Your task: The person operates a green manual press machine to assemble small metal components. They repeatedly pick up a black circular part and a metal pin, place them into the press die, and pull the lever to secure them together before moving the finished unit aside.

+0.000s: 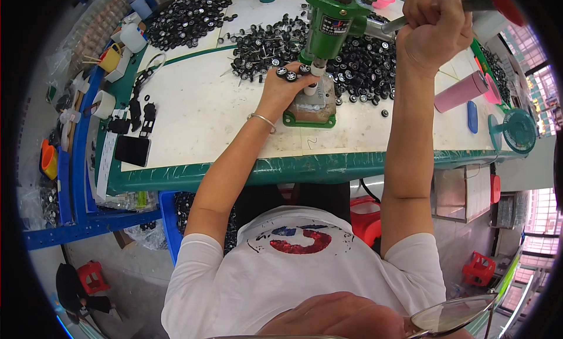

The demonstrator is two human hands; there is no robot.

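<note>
A green hand press [329, 39] stands on the worktable, its ram lowered over a metal base [311, 115]. My left hand [280, 93] is at the press, closed around several small black wheels [291, 76] with silver spoked hubs. Its fingertips reach beside the white part [310, 89] under the ram; exactly what they touch there is hidden. Up at the right, my right hand [434, 37] is wrapped around the press's metal lever [478, 3], which has a red end.
Heaps of black wheels [186, 19] and wheels with metal axles [258, 49] lie behind and beside the press. A pink tumbler [461, 92], a blue case [472, 117] and a small green fan [519, 130] are at right. A dark phone [132, 150] lies at left.
</note>
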